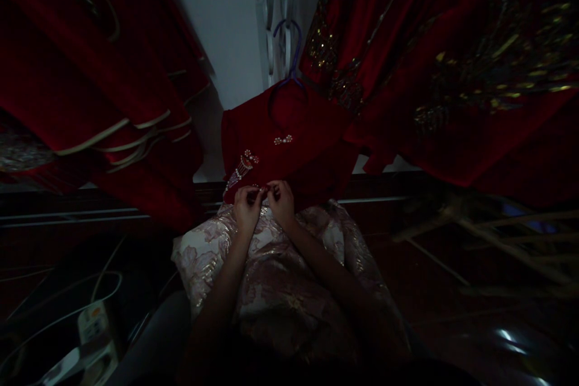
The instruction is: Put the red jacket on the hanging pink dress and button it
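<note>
A dark red garment (303, 126) hangs on a purple hanger (296, 51) in front of me. It bears a small jewelled clasp (283, 140) near the neckline and a beaded tassel ornament (243, 167) on its left part. At the garment's lower edge, my left hand (248, 205) has its thumb and fingers pinched together. My right hand (281, 202) pinches at the same spot, close beside the left. Both appear to grip the red cloth's edge; any small piece between the fingertips is too dark to make out. Pale floral brocade fabric (271, 259) spreads beneath my wrists and forearms.
Red garments with pale trim (113, 139) hang at the left. Red clothes with gold sequins (506, 54) hang at the right. A power strip (94, 332) with white cords lies at the lower left. A wooden rack (520, 235) stands at the right, blurred.
</note>
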`<action>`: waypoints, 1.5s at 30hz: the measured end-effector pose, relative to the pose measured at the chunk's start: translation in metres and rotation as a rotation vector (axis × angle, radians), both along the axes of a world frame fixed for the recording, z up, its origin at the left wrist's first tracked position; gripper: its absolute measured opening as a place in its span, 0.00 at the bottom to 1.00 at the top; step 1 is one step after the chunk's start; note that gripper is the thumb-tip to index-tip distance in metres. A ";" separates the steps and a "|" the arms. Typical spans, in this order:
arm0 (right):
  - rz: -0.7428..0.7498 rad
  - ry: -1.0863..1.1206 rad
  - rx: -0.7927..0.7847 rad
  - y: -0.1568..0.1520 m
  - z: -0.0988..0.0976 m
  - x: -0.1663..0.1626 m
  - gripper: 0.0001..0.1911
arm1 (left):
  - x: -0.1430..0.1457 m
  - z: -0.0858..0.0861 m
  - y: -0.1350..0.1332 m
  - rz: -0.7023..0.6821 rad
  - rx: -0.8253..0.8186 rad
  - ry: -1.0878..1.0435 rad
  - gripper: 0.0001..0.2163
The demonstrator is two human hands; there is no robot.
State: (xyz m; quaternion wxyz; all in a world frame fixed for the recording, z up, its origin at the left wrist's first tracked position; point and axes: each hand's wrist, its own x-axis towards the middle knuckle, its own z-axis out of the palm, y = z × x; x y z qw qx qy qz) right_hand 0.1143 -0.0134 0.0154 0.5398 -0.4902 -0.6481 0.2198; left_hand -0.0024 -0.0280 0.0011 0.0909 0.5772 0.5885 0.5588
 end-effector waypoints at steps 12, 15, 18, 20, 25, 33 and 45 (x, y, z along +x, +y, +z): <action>0.043 0.001 -0.013 0.001 -0.002 0.000 0.11 | 0.002 -0.003 -0.001 -0.024 -0.080 -0.113 0.09; 0.059 -0.052 -0.006 0.000 -0.002 0.000 0.14 | 0.000 -0.002 0.000 -0.029 -0.126 -0.097 0.09; 0.080 -0.129 0.019 -0.001 -0.001 0.000 0.19 | -0.004 -0.001 0.006 -0.092 -0.182 -0.154 0.09; 0.066 -0.145 0.034 -0.001 -0.001 0.000 0.19 | -0.007 0.004 0.015 -0.202 -0.203 -0.241 0.10; 0.034 -0.035 0.035 0.001 -0.004 0.001 0.09 | -0.016 0.034 0.048 -0.279 -0.244 -0.593 0.12; 0.040 0.012 0.058 0.000 -0.004 0.002 0.06 | -0.013 0.064 0.068 -0.293 -0.190 -0.902 0.18; 0.057 0.008 0.006 0.000 -0.003 0.003 0.06 | 0.004 0.075 0.069 -0.383 -0.190 -1.274 0.09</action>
